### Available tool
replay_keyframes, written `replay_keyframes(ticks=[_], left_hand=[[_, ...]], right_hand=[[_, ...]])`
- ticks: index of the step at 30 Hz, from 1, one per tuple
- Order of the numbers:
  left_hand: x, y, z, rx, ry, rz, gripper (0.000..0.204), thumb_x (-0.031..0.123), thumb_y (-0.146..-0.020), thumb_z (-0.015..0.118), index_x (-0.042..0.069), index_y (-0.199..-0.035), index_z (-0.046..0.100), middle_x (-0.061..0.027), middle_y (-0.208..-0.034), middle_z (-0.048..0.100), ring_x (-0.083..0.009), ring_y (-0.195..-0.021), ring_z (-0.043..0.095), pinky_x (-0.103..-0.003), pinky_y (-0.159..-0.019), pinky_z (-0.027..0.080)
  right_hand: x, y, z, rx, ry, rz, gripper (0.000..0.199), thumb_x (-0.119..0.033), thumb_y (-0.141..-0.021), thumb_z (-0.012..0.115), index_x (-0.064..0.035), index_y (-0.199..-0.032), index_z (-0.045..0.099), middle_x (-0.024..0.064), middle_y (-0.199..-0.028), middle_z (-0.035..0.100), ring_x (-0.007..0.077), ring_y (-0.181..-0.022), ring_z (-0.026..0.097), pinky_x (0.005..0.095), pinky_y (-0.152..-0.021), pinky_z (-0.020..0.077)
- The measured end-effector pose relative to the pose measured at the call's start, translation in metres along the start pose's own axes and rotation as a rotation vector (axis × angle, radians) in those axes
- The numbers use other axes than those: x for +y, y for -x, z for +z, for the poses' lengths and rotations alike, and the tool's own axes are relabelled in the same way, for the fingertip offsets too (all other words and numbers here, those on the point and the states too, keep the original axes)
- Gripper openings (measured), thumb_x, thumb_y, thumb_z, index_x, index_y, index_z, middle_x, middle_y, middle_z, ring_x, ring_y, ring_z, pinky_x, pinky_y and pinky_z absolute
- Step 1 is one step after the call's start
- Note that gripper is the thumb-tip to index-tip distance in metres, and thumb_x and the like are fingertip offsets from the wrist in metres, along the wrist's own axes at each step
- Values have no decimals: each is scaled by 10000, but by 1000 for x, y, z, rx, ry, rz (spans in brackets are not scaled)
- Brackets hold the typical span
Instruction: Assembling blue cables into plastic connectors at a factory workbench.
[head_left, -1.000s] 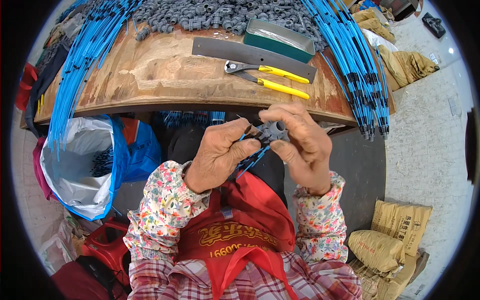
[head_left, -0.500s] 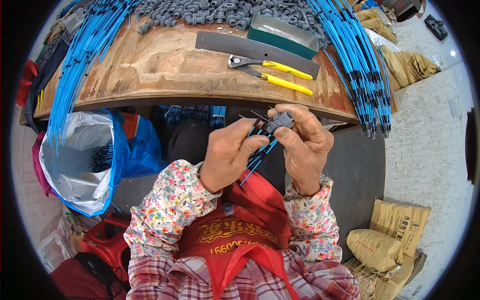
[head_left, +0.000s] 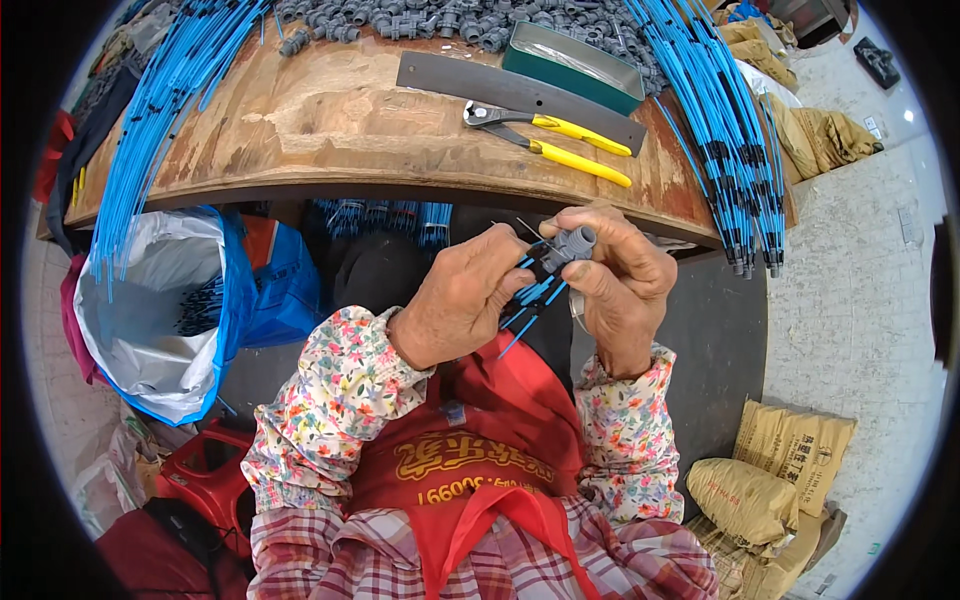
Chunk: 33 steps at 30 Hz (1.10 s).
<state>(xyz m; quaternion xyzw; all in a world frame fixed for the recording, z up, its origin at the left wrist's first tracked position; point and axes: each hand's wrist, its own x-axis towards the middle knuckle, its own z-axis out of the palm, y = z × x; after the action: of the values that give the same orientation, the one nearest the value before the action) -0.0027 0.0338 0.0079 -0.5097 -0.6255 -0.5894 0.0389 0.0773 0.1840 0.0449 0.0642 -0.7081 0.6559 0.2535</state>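
Note:
Just in front of the table's near edge, my two hands meet over a grey plastic threaded fitting (head_left: pixel 575 246). My right hand (head_left: pixel 627 290) pinches the fitting between thumb and fingers. A small bunch of thin blue tubes with black sleeves (head_left: pixel 537 297) hangs below it, partly hidden by the fingers. Closed around that bunch at the fitting's left side is my left hand (head_left: pixel 455 300). Thin, pale wire-like ends poke up between the hands. Exactly how the tubes meet the fitting is covered by my fingers.
On the wooden table (head_left: pixel 300 130) lie yellow-handled pincers (head_left: pixel 560 140), a flat metal strip (head_left: pixel 470 80), a green tray (head_left: pixel 570 85) and piled grey fittings (head_left: pixel 440 20). Blue tube bundles (head_left: pixel 175 110) overhang both sides. A lined blue bag (head_left: pixel 150 340) stands left; brown sacks (head_left: pixel 770 480) lie right.
My left fingers have shifted slightly along the tubes, and the wrist has turned a little. The fitting stays in my right hand. The whole view has shifted slightly.

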Motion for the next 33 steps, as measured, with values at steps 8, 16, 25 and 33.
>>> replay_keyframes(ticks=[8,16,25,33], left_hand=[[3,1,-1,-75,30,-6,147,6,-816,580,-25,-936,500,-175,-783,459,-369,-674,513,-411,-567,418],[20,-4,-8,-149,-200,-77,191,16,-790,613,-32,-940,505,-173,-767,492,-356,-652,535,-411,-552,429],[3,-1,-21,-286,545,-148,167,114,-811,669,-38,-867,627,-95,-747,547,-172,-623,510,-270,-560,416],[5,-1,-22,-313,668,-276,168,114,-801,690,-39,-852,646,-56,-715,555,-123,-650,511,-247,-577,408]], right_hand=[[8,-18,-15,-227,28,-132,288,-101,-712,738,40,-951,664,116,-902,652,177,-805,592,265,-701,457],[-2,-6,-4,-77,138,-96,307,-132,-693,748,38,-934,662,104,-903,650,194,-791,588,277,-687,465],[-22,-2,-5,-238,253,-277,351,-178,-676,754,21,-950,658,111,-865,651,233,-760,589,320,-670,464],[-28,0,-3,-232,335,-294,350,-196,-666,752,23,-924,666,110,-848,658,257,-771,601,336,-678,464]])
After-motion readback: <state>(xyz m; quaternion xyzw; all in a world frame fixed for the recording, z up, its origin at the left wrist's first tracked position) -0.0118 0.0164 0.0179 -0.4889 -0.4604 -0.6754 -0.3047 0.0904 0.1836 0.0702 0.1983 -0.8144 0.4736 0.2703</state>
